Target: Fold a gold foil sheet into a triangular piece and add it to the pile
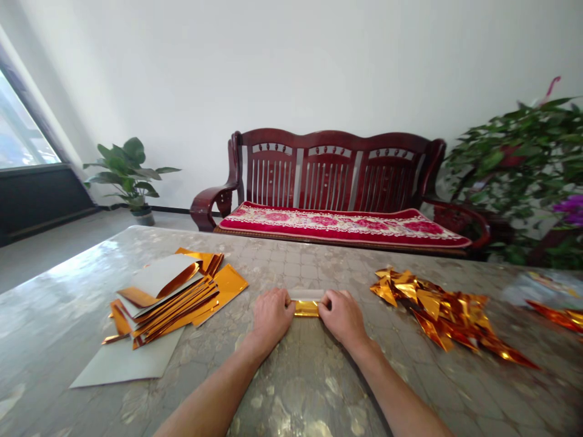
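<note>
Both grips pinched on 1 gold foil strip: left hand, right hand; 1 foil-sheet stack left.

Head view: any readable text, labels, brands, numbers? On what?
None readable. The stack of gold foil sheets, the folded foil strip held between the left hand and right hand, and the pile of folded foil pieces are plain; the bench cushion shows only a floral pattern.

Glossy gold foil paper, polished stone-look table
</note>
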Action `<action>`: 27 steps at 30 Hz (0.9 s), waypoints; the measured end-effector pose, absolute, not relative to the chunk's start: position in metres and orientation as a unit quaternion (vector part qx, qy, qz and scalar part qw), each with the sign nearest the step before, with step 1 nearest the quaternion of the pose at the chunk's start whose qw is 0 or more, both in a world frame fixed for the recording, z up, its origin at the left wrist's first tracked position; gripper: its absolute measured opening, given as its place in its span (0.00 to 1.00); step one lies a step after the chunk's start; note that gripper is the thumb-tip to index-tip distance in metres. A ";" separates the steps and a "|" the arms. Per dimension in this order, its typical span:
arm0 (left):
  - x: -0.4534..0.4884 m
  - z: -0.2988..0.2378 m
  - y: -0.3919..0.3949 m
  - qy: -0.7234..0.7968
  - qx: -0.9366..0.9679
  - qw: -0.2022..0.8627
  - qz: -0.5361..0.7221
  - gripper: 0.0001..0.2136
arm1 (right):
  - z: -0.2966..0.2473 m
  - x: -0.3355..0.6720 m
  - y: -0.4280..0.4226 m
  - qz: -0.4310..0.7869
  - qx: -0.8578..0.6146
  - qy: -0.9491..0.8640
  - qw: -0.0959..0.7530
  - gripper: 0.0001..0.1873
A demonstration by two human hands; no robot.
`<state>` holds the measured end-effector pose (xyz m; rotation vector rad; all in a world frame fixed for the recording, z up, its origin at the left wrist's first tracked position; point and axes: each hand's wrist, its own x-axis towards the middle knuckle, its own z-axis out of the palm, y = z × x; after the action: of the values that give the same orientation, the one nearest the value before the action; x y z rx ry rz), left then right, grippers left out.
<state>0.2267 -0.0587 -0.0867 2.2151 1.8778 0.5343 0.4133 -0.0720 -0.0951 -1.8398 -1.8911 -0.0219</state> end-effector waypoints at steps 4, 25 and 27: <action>0.227 -0.087 -0.059 0.633 0.748 0.090 0.181 0.08 | -0.095 0.413 -0.072 -0.012 -0.676 -0.692 0.252 0.09; 0.229 -0.090 -0.058 0.636 0.750 0.071 0.170 0.07 | -0.096 0.412 -0.072 -0.040 -0.670 -0.701 0.242 0.08; 0.229 -0.090 -0.058 0.636 0.750 0.072 0.168 0.07 | -0.096 0.412 -0.072 -0.041 -0.672 -0.700 0.239 0.08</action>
<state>0.2292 -0.0579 -0.0899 2.2540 1.9111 0.5048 0.4117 -0.0724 -0.0957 -1.8388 -1.9163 -0.1117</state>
